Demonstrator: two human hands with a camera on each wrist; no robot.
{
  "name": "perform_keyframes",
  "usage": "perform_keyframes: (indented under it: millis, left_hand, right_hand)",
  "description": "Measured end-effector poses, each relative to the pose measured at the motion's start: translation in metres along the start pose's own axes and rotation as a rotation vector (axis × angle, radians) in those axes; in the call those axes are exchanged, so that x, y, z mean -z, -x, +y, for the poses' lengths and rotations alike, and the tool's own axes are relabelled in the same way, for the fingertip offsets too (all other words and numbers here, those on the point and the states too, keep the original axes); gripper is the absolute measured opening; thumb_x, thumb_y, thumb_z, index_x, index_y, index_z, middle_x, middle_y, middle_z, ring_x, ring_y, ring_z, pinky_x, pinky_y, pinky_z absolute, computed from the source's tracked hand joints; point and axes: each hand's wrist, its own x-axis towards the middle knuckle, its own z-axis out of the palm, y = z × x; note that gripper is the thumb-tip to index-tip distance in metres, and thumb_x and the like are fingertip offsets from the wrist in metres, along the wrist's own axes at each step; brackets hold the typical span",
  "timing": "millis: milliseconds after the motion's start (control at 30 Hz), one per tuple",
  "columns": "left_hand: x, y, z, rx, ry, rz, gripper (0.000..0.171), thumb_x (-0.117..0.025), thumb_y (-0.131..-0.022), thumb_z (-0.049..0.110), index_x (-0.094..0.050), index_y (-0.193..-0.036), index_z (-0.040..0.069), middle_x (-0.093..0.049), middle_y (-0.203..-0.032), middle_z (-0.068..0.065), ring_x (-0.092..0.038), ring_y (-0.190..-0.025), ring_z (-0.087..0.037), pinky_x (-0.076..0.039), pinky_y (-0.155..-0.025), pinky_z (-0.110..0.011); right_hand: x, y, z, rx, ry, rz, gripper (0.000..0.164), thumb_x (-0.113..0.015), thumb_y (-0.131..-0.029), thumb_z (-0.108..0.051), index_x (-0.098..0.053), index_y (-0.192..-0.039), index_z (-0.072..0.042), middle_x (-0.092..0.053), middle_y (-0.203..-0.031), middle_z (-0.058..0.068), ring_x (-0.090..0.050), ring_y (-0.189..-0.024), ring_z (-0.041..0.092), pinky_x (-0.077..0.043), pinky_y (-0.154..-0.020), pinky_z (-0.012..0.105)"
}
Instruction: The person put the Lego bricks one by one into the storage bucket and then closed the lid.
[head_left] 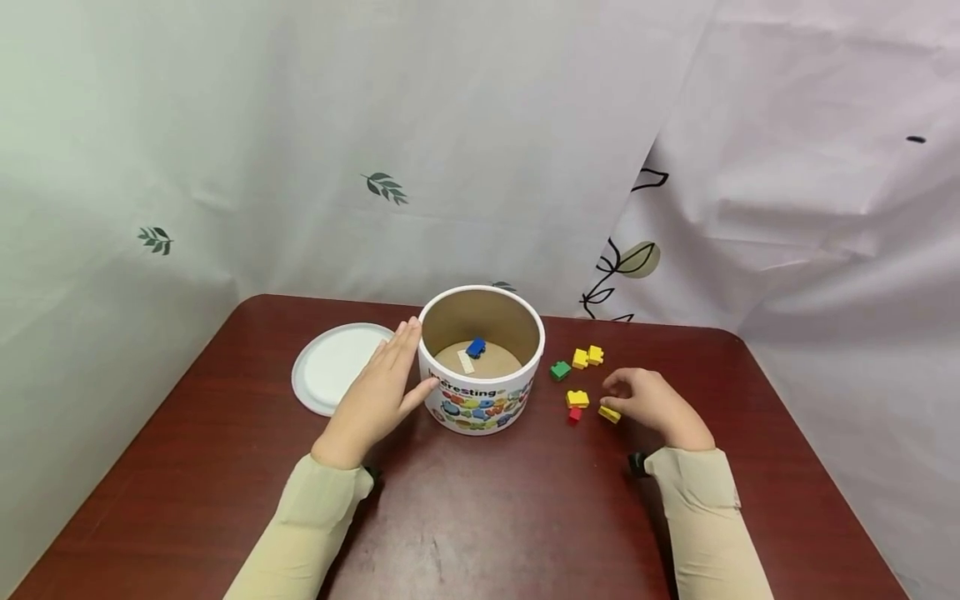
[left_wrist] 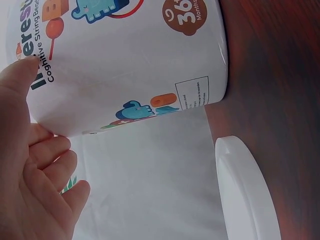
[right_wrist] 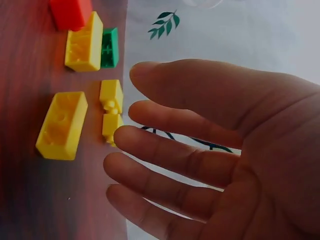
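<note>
My left hand (head_left: 373,404) rests against the left side of a white printed bucket (head_left: 480,410), fingers straight along the rim and thumb on the front. Inside the bucket lies a blue block (head_left: 476,347) beside a pale strip (head_left: 466,362). Over the right part of the table, my right hand (head_left: 654,406) hovers with fingers loosely bent and nothing between them. Closest to its fingertips is a yellow block (head_left: 610,414), seen lying apart from the fingers in the right wrist view. A red block (head_left: 574,414) touches another yellow block (head_left: 577,399) to its left.
Behind these sit a green block (head_left: 560,371) and two more yellow blocks (head_left: 588,357) end to end. A round white lid (head_left: 330,371) lies left of the bucket. The dark red table (head_left: 480,517) ends at a hanging white cloth (head_left: 480,150).
</note>
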Motion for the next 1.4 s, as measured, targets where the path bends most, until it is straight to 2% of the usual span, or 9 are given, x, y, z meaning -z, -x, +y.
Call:
perform_keyframes:
  millis: [100,300,500,900,1133,1400]
  left_hand:
    - [0.001,0.001,0.000,0.000,0.000,0.010,0.086,-0.068,-0.098,0.037,-0.022,-0.160,-0.001,-0.026,-0.164,-0.018,-0.024,-0.153,-0.032,-0.024,-0.120,-0.058]
    - [0.003,0.000,-0.001,0.005,-0.016,0.000,0.083,-0.067,-0.098,0.038,-0.025,-0.160,0.001,-0.026,-0.165,-0.016,-0.022,-0.153,-0.030,-0.021,-0.122,-0.057]
    - [0.004,0.000,-0.001,-0.005,-0.054,0.006,0.081,-0.068,-0.098,0.038,-0.030,-0.159,0.002,-0.027,-0.165,-0.014,-0.022,-0.153,-0.030,-0.021,-0.121,-0.058]
    - [0.002,0.000,0.000,-0.036,-0.061,0.020,0.083,-0.070,-0.096,0.037,-0.030,-0.158,0.001,-0.028,-0.165,-0.015,-0.025,-0.152,-0.031,-0.022,-0.121,-0.058]
    - [0.001,0.000,-0.001,-0.025,-0.060,0.004,0.084,-0.069,-0.097,0.038,-0.027,-0.159,0.001,-0.026,-0.166,-0.015,-0.023,-0.153,-0.030,-0.022,-0.121,-0.057]
    - [-0.001,-0.001,-0.001,-0.032,-0.053,0.019,0.084,-0.071,-0.096,0.036,-0.028,-0.158,-0.001,-0.027,-0.165,-0.016,-0.025,-0.152,-0.031,-0.023,-0.121,-0.058]
  right_hand:
    - [-0.002,-0.001,0.001,-0.010,0.006,-0.018,0.022,-0.077,-0.087,-0.010,-0.072,-0.103,0.004,-0.071,-0.092,0.009,-0.066,-0.083,0.022,-0.058,-0.078,0.044]
    - [-0.007,-0.002,0.003,-0.083,0.031,-0.072,0.019,-0.077,-0.084,-0.006,-0.072,-0.100,0.002,-0.069,-0.087,0.006,-0.062,-0.080,0.020,-0.056,-0.075,0.041]
    - [-0.008,0.000,0.007,-0.099,0.047,-0.096,0.016,-0.077,-0.083,-0.004,-0.072,-0.098,0.002,-0.069,-0.087,0.009,-0.063,-0.079,0.022,-0.056,-0.073,0.042]
    - [-0.010,0.001,0.009,-0.078,0.053,-0.085,0.011,-0.074,-0.085,-0.001,-0.072,-0.095,0.001,-0.068,-0.085,0.008,-0.062,-0.076,0.022,-0.055,-0.071,0.040]
    - [-0.011,-0.002,0.008,-0.076,0.070,-0.079,0.008,-0.074,-0.084,-0.001,-0.071,-0.092,0.000,-0.067,-0.082,0.006,-0.060,-0.074,0.020,-0.054,-0.069,0.039]
    - [-0.011,-0.007,0.009,-0.087,0.084,-0.054,0.007,-0.075,-0.086,-0.003,-0.072,-0.092,0.000,-0.067,-0.083,0.006,-0.061,-0.075,0.020,-0.056,-0.071,0.040]
